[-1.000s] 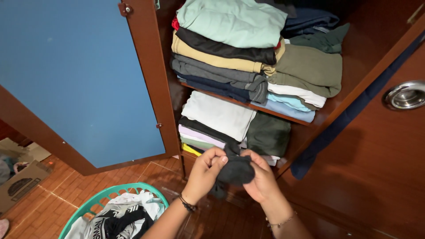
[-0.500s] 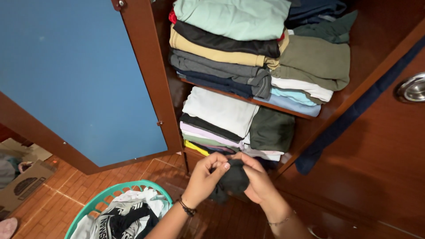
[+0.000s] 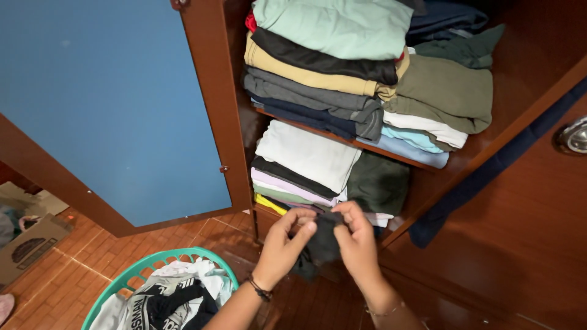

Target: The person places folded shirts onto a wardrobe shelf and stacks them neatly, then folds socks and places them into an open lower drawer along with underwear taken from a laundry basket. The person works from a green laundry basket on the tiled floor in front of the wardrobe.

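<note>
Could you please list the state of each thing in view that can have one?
dark sock: bunched, gripped by both hands
left hand: closed on the sock
right hand: closed on the sock
wardrobe door: swung open
shelf stacks: folded, piled high
green laundry basket: holding unfolded clothes
cardboard box: open on the floor

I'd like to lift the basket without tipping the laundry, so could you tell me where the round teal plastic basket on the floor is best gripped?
Grip the round teal plastic basket by its raised rim, coming down from above: the rim arcs clear of the heaped clothes, and slotted walls below give fingers purchase. Two opposite points would probably keep it level.
</note>
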